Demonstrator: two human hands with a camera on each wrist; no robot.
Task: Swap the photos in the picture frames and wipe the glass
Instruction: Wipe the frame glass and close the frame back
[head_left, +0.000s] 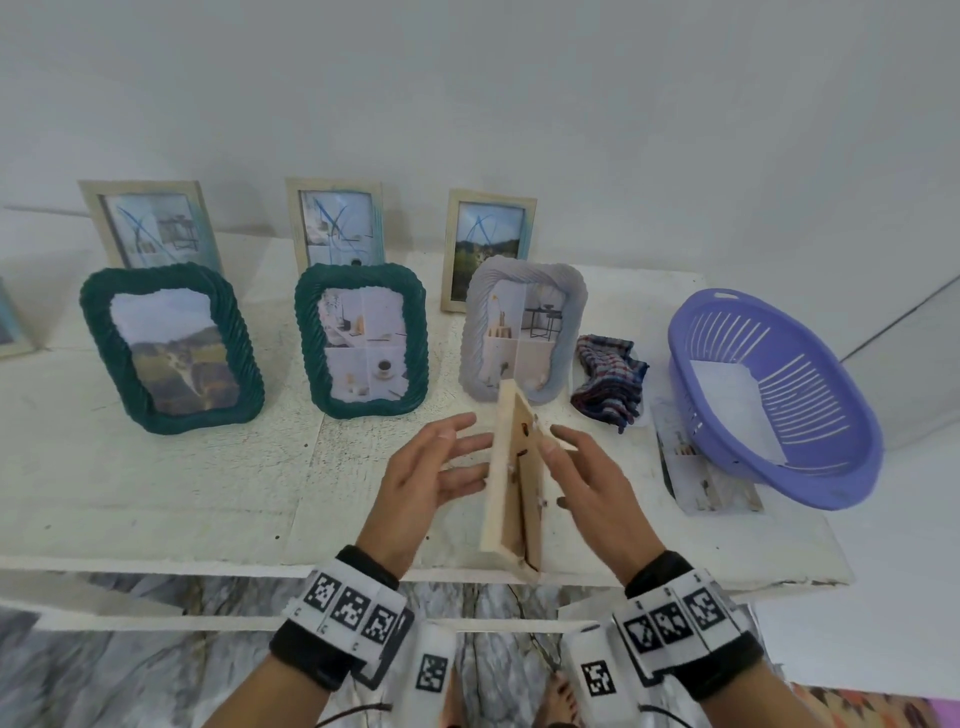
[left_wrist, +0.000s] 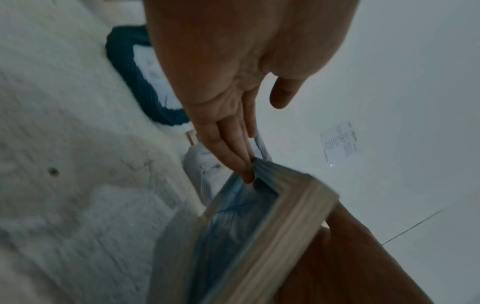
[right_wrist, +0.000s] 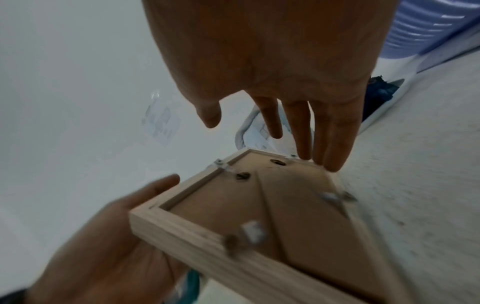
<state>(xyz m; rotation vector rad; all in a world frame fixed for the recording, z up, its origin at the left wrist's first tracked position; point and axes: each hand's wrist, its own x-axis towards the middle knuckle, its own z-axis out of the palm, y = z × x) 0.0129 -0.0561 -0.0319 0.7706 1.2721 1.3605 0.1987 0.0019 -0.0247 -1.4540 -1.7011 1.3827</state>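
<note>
A light wooden picture frame stands on edge above the table's front edge, squeezed between my two flat hands. Straight fingers of my left hand press its glass side, where blue scribbles show. Its brown backing board, with small metal tabs, faces my right hand, which lies against it with straight fingertips at the far edge. A checked cloth lies folded to the right. Neither hand curls round the frame.
Two green frames and a grey frame stand mid-table. Behind them stand three wooden frames with blue scribbles. A purple basket sits far right on loose photos.
</note>
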